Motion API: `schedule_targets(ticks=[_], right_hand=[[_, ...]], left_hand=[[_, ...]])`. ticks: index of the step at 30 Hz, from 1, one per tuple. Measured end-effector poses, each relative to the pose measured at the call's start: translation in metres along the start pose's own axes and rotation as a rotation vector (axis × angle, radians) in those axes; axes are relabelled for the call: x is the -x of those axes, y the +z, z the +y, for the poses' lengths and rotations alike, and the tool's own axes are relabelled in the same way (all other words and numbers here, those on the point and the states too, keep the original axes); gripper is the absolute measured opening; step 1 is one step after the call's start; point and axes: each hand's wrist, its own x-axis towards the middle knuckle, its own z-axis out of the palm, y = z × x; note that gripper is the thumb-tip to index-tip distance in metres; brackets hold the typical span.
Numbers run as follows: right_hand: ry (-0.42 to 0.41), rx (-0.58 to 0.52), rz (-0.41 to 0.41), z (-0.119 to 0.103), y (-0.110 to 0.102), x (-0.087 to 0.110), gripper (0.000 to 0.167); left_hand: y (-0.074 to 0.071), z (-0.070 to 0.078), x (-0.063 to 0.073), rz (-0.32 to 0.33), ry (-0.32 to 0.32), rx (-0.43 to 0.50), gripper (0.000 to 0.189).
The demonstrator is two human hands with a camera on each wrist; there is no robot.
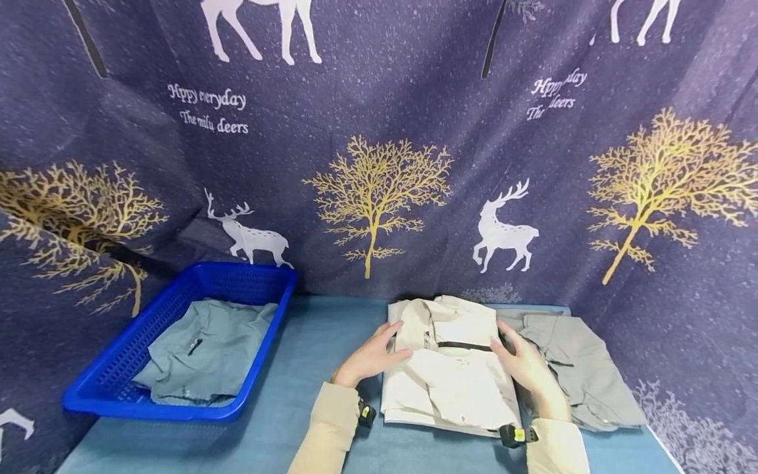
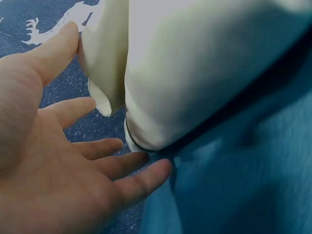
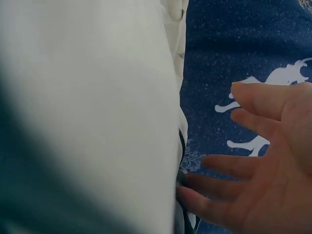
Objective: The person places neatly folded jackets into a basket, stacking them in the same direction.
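A folded cream jacket (image 1: 462, 388) with a dark zip across its upper part lies on the blue-covered table. At its left edge is my left hand (image 1: 373, 355), fingers spread and fairly straight; the left wrist view shows the hand (image 2: 73, 156) beside the folded cloth (image 2: 195, 63), palm facing it. My right hand (image 1: 524, 362) is at the opposite edge, thumb over the cloth. From the right wrist, its extended fingers (image 3: 224, 187) appear alongside the pale fabric (image 3: 97, 107), the lower ones right at its edge. Neither hand grips anything.
To the left stands a blue plastic basket (image 1: 275, 336) holding a folded grey-green garment (image 1: 207, 349). A grey garment (image 1: 583, 368) lies just right of the cream jacket, near the table's right edge. Behind the table (image 1: 331, 322) hangs a dark blue cloth (image 1: 403, 85) printed with deer and trees.
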Motion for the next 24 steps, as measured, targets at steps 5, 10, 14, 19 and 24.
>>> schedule_targets(ticks=[5,10,14,19,24], right_hand=[[-0.03,-0.024,-0.009,0.005,0.005,0.002,0.063],[-0.027,-0.094,-0.028,0.008,0.008,0.002,0.066],[-0.012,-0.136,-0.048,0.013,0.012,-0.001,0.069],[0.043,-0.155,-0.137,0.021,0.017,-0.005,0.076],[0.065,-0.196,-0.189,0.028,0.019,-0.006,0.08]], left_hand=[[0.004,-0.001,0.0,0.013,-0.027,0.001,0.078],[0.005,0.0,0.001,0.033,-0.044,0.005,0.078],[0.004,-0.001,0.002,0.038,-0.049,0.025,0.077],[0.005,-0.006,0.001,0.038,-0.065,0.056,0.076],[0.009,-0.012,0.0,0.026,-0.114,0.122,0.079]])
